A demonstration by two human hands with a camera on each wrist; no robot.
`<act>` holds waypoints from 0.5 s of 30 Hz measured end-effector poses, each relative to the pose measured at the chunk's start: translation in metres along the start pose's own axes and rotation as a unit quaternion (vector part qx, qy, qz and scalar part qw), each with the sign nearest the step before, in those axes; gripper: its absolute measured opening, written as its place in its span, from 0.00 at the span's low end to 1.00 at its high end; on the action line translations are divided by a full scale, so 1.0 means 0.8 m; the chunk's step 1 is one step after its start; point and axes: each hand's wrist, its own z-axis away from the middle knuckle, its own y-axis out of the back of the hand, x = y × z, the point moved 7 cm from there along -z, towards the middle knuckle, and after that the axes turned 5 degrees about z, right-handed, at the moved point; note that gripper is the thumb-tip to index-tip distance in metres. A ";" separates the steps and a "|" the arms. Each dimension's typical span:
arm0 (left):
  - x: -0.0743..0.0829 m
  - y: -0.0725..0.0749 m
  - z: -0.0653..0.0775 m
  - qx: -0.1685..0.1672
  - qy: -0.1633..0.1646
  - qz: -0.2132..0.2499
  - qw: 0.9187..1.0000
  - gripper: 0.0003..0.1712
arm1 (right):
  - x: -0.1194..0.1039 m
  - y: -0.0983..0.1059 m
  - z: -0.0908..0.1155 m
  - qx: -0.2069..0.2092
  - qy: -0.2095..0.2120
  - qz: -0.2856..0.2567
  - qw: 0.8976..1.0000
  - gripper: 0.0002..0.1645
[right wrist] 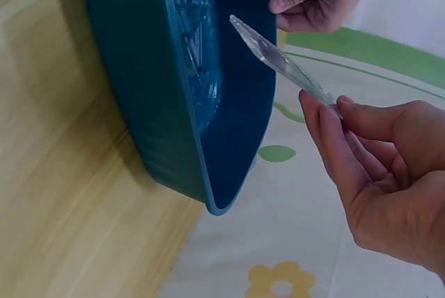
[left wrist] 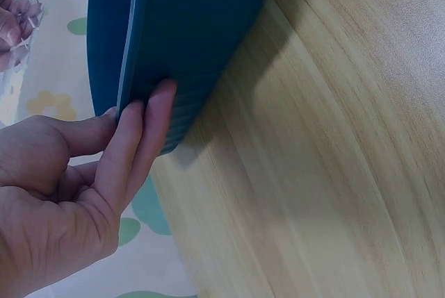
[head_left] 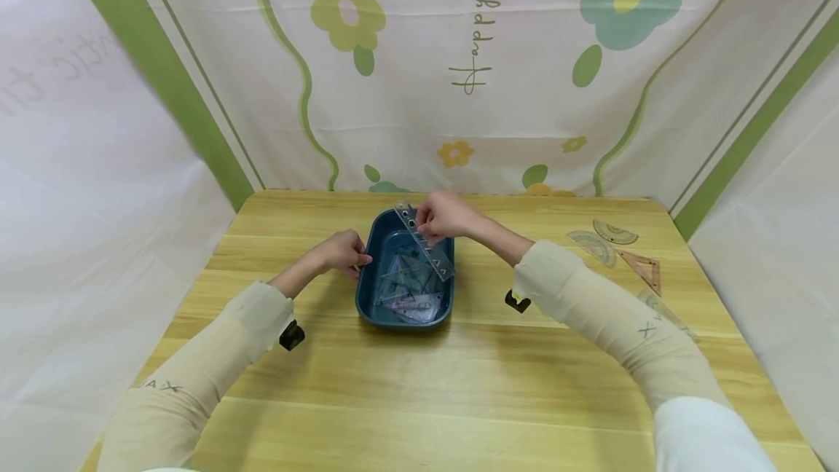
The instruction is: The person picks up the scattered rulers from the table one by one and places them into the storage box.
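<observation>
A deep blue plastic bin stands on the wooden table, with several clear set squares and similar drawing pieces lying in it. My left hand pinches the bin's left rim, thumb inside and fingers along the outer wall. Over the bin's right side, my right hand holds a clear ruler with cut-out shapes. In the right wrist view, thumb and fingers pinch one edge of the ruler, which slants above the bin's opening.
Toward the table's right edge lie two protractors, an orange-tinted set square and another clear piece partly hidden by the right sleeve. A printed fabric backdrop rises behind the table, with white cloth on both sides.
</observation>
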 end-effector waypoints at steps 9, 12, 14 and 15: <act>-0.003 0.001 -0.003 -0.003 0.001 0.005 1.000 0.24 | -0.002 -0.019 -0.024 -0.032 -0.017 0.050 0.998 0.07; -0.004 0.001 -0.004 -0.006 0.003 0.010 1.000 0.26 | 0.002 -0.028 -0.031 -0.047 -0.027 0.064 0.996 0.07; -0.005 0.001 -0.005 -0.006 0.003 0.013 1.000 0.25 | 0.005 -0.034 -0.036 -0.053 -0.027 0.079 0.995 0.07; -0.005 0.001 -0.004 -0.006 0.004 0.013 1.000 0.25 | 0.006 -0.037 -0.038 -0.057 -0.026 0.084 0.995 0.08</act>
